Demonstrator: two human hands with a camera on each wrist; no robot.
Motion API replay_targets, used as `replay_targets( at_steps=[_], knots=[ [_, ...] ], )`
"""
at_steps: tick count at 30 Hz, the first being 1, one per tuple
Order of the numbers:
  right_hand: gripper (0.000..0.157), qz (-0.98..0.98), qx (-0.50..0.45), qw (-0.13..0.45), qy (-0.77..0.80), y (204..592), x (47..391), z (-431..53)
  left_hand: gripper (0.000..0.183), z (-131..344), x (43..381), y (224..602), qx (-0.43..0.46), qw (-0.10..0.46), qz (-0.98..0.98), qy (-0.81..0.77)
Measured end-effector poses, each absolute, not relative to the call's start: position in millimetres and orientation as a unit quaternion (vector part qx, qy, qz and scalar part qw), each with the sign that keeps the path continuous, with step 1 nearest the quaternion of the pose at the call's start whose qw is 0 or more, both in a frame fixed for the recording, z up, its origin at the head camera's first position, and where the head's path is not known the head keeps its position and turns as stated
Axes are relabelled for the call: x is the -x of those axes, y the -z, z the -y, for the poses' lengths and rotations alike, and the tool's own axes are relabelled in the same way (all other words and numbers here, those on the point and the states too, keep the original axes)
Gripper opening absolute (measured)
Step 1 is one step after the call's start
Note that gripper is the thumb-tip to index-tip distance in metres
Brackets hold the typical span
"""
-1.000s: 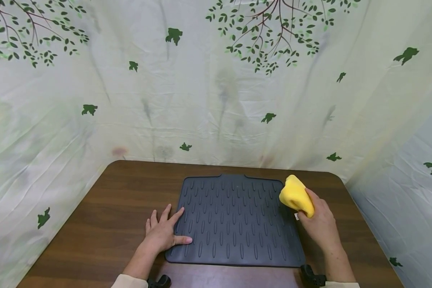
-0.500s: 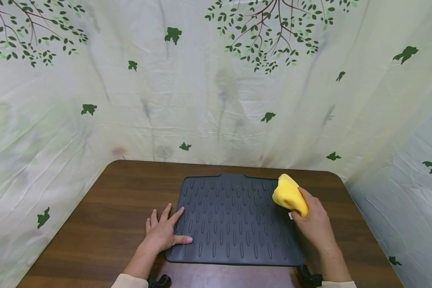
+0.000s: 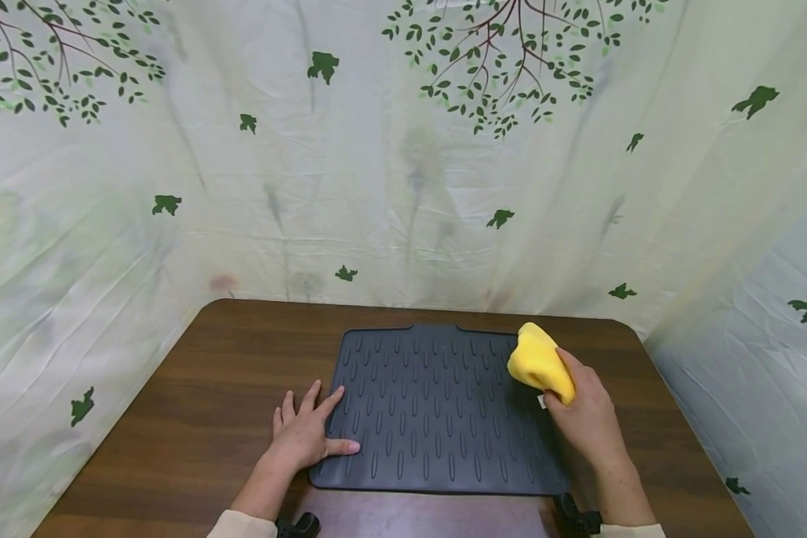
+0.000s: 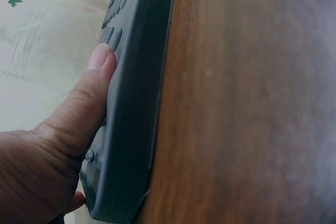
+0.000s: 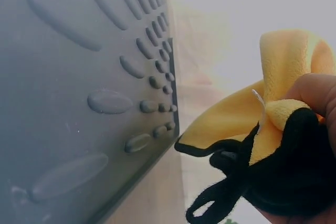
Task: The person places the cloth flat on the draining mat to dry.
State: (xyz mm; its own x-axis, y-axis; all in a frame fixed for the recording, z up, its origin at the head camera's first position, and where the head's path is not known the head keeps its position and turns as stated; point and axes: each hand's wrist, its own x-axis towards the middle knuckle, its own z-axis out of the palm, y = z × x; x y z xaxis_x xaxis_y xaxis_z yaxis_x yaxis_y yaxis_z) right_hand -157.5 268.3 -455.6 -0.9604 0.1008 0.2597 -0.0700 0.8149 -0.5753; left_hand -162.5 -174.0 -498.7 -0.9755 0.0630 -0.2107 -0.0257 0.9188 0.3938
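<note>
A dark grey mat point(image 3: 437, 418) with rows of raised oval ridges and a thick front edge lies on the table. My left hand point(image 3: 302, 441) spreads its fingers over the mat's left side, its thumb on the ridged surface. In the left wrist view the thumb point(image 4: 86, 93) presses flat near the front edge. A folded yellow cloth point(image 3: 538, 359) is pinched between the thumb and fingers of my right hand point(image 3: 588, 418), over the mat's right back corner. The right wrist view shows the cloth's point(image 5: 226, 119) black trim, a black loop and a thin white tag.
The brown wooden table point(image 3: 242, 359) extends on both sides of the mat. Behind it hangs a pale curtain point(image 3: 376, 187) with printed leaves and branches, which also runs along both sides. Black wrist devices point(image 3: 299, 526) sit at both cuffs.
My right hand has moved a little left with the yellow cloth, further over the mat's right edge, then almost stopped. The left hand and the mat stay where they were.
</note>
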Motion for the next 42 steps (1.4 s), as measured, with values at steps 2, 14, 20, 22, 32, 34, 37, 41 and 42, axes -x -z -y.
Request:
replay_targets(
  at_steps=[2,14,20,22,32,34,37,41,42],
  knots=[
    [0.079,0.942,0.01,0.138,-0.304,455.4,157.6,-267.7,0.114,174.0,162.5,498.4,-0.009,0.111,-0.973,-0.203],
    [0.078,0.942,-0.002,0.151,-0.3,458.7,157.6,-266.9,0.113,174.9,163.3,499.9,-0.014,0.107,-0.972,-0.209],
    [0.078,0.943,-0.002,0.143,-0.302,458.9,157.9,-265.5,0.114,175.4,163.6,500.7,-0.014,0.105,-0.972,-0.21],
    [0.079,0.943,-0.002,0.141,-0.302,458.9,158.1,-265.1,0.114,175.5,163.4,500.6,-0.014,0.106,-0.972,-0.211],
    [0.078,0.942,-0.01,0.152,-0.298,459.8,157.9,-263.3,0.113,175.5,164.0,501.6,-0.009,0.113,-0.971,-0.21],
    [0.077,0.942,-0.01,0.154,-0.298,460.4,157.8,-262.8,0.113,175.4,163.9,502.0,-0.008,0.113,-0.972,-0.208],
    [0.077,0.942,-0.012,0.159,-0.296,461.3,158.0,-262.3,0.113,175.3,164.0,502.6,-0.008,0.112,-0.972,-0.205],
    [0.077,0.942,-0.012,0.156,-0.296,461.0,158.5,-261.7,0.114,174.8,163.6,502.1,-0.01,0.107,-0.973,-0.202],
    [0.077,0.943,-0.012,0.155,-0.296,460.8,158.6,-261.6,0.114,174.8,163.5,502.0,-0.01,0.107,-0.973,-0.203]
  ],
)
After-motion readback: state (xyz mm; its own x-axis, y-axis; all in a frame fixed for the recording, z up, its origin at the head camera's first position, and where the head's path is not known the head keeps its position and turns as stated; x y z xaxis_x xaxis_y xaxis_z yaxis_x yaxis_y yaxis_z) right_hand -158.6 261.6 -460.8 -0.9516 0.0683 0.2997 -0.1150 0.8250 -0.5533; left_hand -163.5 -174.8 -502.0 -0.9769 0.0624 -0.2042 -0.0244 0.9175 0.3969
